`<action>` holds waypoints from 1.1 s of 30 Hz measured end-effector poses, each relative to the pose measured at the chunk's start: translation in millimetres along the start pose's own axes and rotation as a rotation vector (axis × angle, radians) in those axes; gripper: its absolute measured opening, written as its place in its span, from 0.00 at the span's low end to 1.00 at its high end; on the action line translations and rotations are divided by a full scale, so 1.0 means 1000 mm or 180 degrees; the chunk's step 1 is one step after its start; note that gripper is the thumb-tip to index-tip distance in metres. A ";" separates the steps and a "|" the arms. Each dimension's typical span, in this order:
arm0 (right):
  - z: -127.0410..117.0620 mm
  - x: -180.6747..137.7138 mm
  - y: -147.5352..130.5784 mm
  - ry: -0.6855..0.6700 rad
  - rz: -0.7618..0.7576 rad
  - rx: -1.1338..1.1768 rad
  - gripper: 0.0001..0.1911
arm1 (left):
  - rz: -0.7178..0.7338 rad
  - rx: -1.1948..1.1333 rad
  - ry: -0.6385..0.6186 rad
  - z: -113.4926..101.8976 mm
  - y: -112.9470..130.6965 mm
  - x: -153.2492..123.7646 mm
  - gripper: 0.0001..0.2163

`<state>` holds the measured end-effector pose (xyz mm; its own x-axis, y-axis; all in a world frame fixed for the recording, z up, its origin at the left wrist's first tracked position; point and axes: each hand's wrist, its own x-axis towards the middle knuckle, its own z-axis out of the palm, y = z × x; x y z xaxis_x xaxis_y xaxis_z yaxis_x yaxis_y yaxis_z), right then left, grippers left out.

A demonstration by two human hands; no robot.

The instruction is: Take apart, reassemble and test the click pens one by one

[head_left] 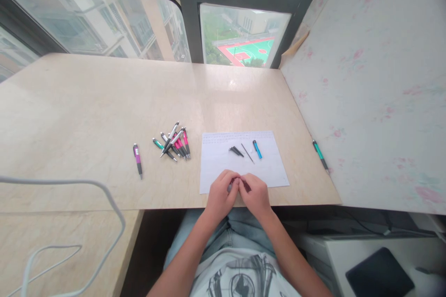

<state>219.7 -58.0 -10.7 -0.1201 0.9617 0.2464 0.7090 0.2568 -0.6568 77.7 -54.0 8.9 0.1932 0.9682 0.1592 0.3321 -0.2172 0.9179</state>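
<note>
Over the near edge of a white paper sheet (216,162), my left hand (223,193) and my right hand (255,193) meet at the fingertips. Both are closed in a pinch, and whatever lies between them is too small or hidden to name. Just beyond my fingers, several black pen parts (236,151) lie on the paper. Beside these are a thin dark refill (247,153) and a blue pen barrel (257,149). Small handwriting runs along the sheet's far edge.
Left of the paper lies a pile of click pens (174,141) in silver, pink and green. A purple pen (138,161) sits farther left, and a green pen (320,157) rests by the right wall. A grey cable (104,190) loops at lower left. Windows border the desk's far side.
</note>
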 end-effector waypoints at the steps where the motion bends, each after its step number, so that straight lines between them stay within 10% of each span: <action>1: 0.000 0.000 0.000 0.0004 0.0003 -0.0009 0.14 | -0.0001 -0.0003 0.0005 0.000 0.000 0.000 0.07; 33: -0.001 0.001 -0.001 -0.0035 0.0064 0.0052 0.12 | 0.0048 0.0046 0.0026 0.001 -0.001 -0.001 0.08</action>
<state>220.0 -57.7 -8.9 -0.1138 0.9676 0.2252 0.6999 0.2390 -0.6731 78.5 -54.6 7.2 0.1908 0.9657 0.1760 0.3426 -0.2335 0.9100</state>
